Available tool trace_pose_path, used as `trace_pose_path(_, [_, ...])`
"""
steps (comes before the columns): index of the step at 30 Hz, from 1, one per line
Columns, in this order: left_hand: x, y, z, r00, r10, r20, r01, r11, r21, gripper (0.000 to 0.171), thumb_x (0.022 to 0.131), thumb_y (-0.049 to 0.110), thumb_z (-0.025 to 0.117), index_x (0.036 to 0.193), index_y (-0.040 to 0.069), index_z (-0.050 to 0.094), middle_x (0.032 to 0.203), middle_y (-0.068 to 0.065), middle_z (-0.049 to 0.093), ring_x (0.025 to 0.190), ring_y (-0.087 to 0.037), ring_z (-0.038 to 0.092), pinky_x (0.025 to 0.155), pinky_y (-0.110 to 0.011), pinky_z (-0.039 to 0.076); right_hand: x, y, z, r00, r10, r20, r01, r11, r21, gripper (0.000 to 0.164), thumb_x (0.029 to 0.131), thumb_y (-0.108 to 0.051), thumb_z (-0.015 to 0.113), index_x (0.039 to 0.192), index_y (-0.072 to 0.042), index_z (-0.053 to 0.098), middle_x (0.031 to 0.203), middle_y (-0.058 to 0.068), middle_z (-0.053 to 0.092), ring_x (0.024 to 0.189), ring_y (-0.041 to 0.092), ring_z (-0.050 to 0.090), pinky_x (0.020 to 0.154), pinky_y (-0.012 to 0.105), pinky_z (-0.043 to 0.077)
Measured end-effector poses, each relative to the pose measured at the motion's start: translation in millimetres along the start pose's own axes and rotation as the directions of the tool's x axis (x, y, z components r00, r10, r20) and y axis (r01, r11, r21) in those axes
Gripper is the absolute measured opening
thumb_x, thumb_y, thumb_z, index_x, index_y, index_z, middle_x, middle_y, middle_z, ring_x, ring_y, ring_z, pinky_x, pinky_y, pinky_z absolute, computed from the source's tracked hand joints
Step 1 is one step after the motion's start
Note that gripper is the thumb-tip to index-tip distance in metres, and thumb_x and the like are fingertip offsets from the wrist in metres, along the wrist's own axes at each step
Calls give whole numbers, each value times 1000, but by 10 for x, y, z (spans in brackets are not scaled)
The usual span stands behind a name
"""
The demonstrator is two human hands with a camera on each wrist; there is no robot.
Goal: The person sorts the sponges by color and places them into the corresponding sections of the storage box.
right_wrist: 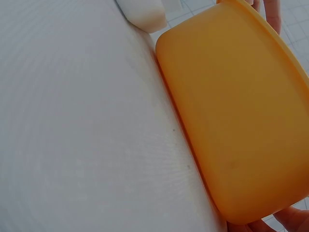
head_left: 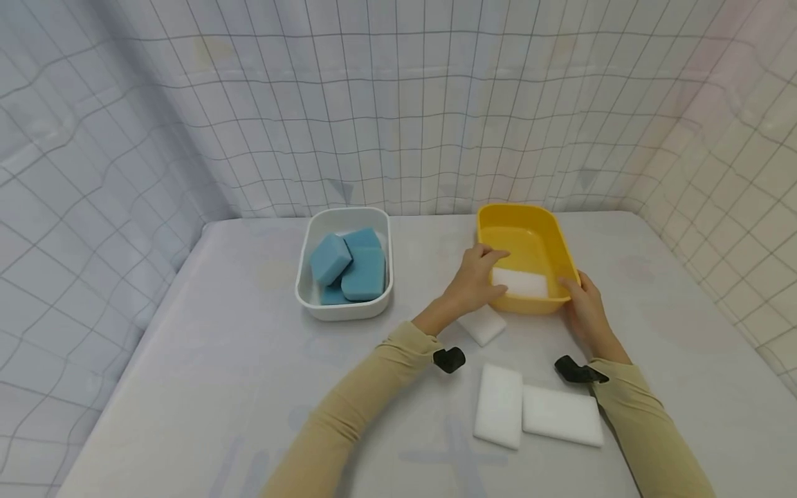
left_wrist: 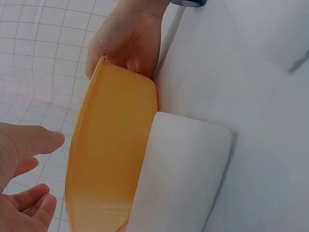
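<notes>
My right hand (head_left: 587, 311) grips the near right corner of a yellow plastic tub (head_left: 526, 306), thumb over the rim and fingers outside. Over the tub's near left rim is my left hand (head_left: 476, 280), its thumb and fingers spread apart. In the left wrist view the fingers of that left hand (left_wrist: 24, 169) hold nothing. One white sponge block (head_left: 523, 282) lies inside the tub at its near end. Another white sponge block (head_left: 482, 324) rests on the table just outside the tub, partly hidden under the left hand.
Two more white sponge blocks, one upright (head_left: 499, 406) and one crosswise (head_left: 562, 415), lie nearer to me between the forearms. To the left stands a white tub (head_left: 345, 313) holding several blue sponges (head_left: 364, 273). Grid-patterned curtains (head_left: 398, 104) surround the table.
</notes>
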State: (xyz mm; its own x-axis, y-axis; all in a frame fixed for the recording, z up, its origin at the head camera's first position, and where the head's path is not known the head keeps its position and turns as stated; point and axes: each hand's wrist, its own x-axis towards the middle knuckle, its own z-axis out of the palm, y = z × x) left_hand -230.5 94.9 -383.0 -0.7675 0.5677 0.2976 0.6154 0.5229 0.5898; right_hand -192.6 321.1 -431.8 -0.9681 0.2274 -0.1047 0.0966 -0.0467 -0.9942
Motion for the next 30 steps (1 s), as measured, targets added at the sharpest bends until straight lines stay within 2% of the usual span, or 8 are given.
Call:
trace_pose_path(5, [-3,-1,-27,999,13,-38,-13,1000,5,54,80,13,72,130,7,53,119,-14,50,111,-27,44,90,-29,45,11,-8,5,1000,2,-3,-2,1000,-8,59,97,-23,46,146,0,23,114,-14,42,102,-1,44,80,2,44])
trace_pose_path(14, [-30,15,-84,998,29,-57,-27,999,38,53,80,15,73,129,7,54,119,-13,52,111,-26,46,91,-30,46,-5,-46,2,1000,-13,10,13,1000,10,58,97,-22,46,145,1,22,114,-13,41,102,0,43,80,2,44])
trace_pose_path(20, [-81,2,-101,999,9,-49,-7,999,42,53,80,16,72,129,7,54,121,-12,52,113,-25,45,94,-29,46,-13,-36,10,1000,1,-1,-1,1000,5,55,97,-22,46,143,1,25,112,-14,41,102,0,43,80,1,44])
trace_pose_path(30, [-161,-53,-117,996,26,-81,-24,999,34,53,79,16,73,128,5,54,119,-13,53,111,-26,47,93,-31,46,-24,-21,10,1000,-4,-6,4,1000,3,57,97,-20,45,144,2,23,116,-12,41,104,0,42,81,1,43])
